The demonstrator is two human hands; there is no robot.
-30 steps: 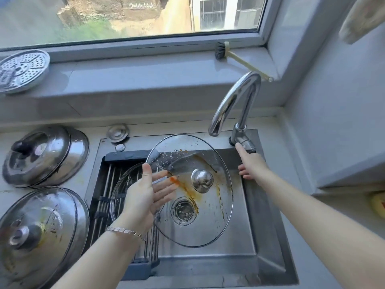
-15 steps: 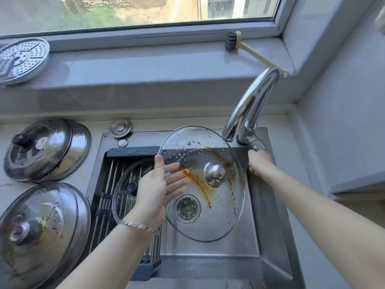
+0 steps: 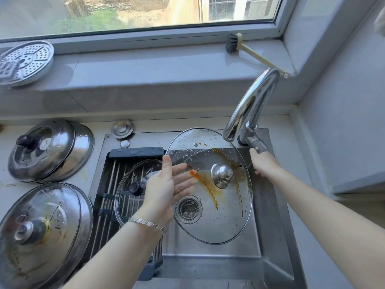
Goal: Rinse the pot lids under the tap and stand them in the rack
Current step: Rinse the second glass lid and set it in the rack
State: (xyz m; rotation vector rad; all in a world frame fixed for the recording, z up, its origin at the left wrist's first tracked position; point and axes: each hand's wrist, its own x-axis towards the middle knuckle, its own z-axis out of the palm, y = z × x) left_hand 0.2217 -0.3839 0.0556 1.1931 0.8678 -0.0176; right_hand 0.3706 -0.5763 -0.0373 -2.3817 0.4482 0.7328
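Head: stained lid [image 3: 218, 222] over steel sink [image 3: 270, 236], below window [image 3: 125, 15]

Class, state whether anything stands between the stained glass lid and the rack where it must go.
Yes: a smaller glass lid lies flat on the rack, left of the stained lid, covering much of its bars.

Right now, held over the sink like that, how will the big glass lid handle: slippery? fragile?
Probably slippery: the glass lid carries droplets and an orange streak, and the left hand props it with straight fingers. Likely fragile against the steel sink. The knob looks the surer hold.
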